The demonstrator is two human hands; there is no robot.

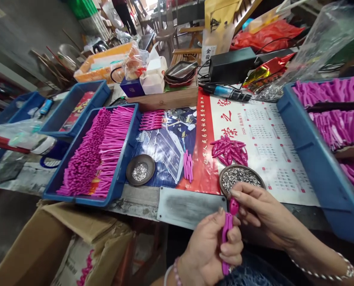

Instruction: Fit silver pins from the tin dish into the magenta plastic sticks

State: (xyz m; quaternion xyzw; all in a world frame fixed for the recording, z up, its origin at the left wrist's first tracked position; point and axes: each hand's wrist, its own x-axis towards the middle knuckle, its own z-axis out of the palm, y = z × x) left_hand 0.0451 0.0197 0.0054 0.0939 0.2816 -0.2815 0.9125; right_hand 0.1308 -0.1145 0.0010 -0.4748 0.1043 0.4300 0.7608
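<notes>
My left hand [214, 242] is wrapped around a long pink handle piece [227, 234], held upright near the table's front edge. In my right hand [254, 206], a short dark pink piece [233, 206] is pinched between the fingertips, at the top end of the handle piece; whether the two are joined I cannot tell. Just behind my right hand sits a round dish of small metal pins [240, 177]. A pile of dark pink pieces [229, 150] lies behind that dish. Several pink handle pieces [188, 166] rest on the poster to the left.
A blue bin [114, 194] of pink pieces and a dish of small silvery parts [140, 169] are at the left. Another blue bin [320, 171] flanks the right side. A metal plate [191, 206] lies at the front edge, with a cardboard box [24, 246] below left.
</notes>
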